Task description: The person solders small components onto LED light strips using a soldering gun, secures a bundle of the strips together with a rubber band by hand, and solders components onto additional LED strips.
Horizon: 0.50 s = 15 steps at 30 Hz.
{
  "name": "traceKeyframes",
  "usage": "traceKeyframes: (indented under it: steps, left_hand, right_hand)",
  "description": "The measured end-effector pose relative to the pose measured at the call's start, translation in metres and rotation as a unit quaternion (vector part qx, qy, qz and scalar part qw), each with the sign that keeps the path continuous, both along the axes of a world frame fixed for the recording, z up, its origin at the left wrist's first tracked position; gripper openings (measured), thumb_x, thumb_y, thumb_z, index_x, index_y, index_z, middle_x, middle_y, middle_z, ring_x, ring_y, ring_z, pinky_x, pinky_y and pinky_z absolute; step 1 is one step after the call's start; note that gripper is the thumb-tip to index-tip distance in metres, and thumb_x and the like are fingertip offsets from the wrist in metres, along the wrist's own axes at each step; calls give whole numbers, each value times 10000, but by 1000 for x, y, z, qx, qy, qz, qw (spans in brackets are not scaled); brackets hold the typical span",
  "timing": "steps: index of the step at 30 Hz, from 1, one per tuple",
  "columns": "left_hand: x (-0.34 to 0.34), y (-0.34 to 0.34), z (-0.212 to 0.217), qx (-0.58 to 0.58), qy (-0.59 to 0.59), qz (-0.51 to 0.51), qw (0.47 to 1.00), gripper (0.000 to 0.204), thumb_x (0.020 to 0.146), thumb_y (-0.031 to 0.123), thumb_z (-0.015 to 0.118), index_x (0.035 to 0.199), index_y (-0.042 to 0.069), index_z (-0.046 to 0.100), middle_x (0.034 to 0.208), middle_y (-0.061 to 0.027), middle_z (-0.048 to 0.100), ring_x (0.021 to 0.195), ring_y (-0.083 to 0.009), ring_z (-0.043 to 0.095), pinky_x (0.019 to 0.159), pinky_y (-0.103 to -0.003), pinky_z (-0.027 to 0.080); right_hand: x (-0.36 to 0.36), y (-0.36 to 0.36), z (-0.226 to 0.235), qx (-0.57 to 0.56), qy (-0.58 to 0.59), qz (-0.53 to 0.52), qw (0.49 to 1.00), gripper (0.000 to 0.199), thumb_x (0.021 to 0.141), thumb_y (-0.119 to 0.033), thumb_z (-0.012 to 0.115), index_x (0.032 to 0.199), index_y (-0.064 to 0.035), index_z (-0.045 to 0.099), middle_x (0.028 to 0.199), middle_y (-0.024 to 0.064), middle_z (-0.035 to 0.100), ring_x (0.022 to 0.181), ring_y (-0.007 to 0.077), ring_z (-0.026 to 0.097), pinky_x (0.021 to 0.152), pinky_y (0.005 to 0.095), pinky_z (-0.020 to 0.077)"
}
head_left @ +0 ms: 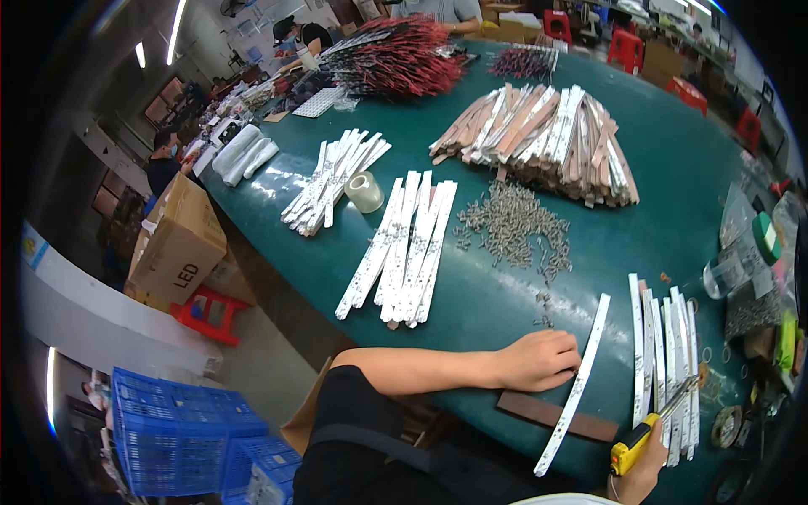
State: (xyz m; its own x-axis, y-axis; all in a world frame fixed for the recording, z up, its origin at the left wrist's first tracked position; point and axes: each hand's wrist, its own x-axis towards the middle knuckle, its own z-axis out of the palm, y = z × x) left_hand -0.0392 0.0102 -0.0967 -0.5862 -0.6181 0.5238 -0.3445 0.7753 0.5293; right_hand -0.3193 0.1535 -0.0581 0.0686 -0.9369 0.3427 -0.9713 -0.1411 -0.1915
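At a green worktable (480,311), we see a pair of bare hands at work on one narrow white strip (572,402) that lies aslant in front of the worker, across a flat brown bar (530,408). The left hand (539,360) is curled, its fingertips at the strip's edge; we cannot tell whether they pinch it, press on it or hold some small part there. The right hand (644,471) grips a yellow-handled tool (633,446) with a slim metal tip, which reaches over a row of white strips (669,337) at the right. Beyond the left hand lies a pile of small metal parts (513,220), with a fanned bundle of strips (412,261) to its left.

We judge the step in hand to be readying this strip for the tool. The next move, in our view, calls for a steady left hand and a careful tip, kept clear of the fingers.
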Motion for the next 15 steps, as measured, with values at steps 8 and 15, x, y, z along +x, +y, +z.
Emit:
traceKeyframes:
  steps: [8,15]
  left_hand:
    - [2,16,17,-48,49,-258,964,275,809,146,656,1065,53,613,1015,-90,568,895,-282,576,772,-396,465]
    - [-7,28,37,-236,42,-245,940,189,852,106,611,1035,59,622,1025,-75,599,974,-251,596,827,-377,495]
  right_hand:
    - [12,2,33,-181,-109,-69,975,622,824,-55,686,1394,-12,440,1270,230,563,1107,361,595,933,394,475]
    - [28,-10,40,-248,-136,-98,954,623,840,-14,658,1410,-11,406,1267,219,550,1052,364,608,905,392,481]
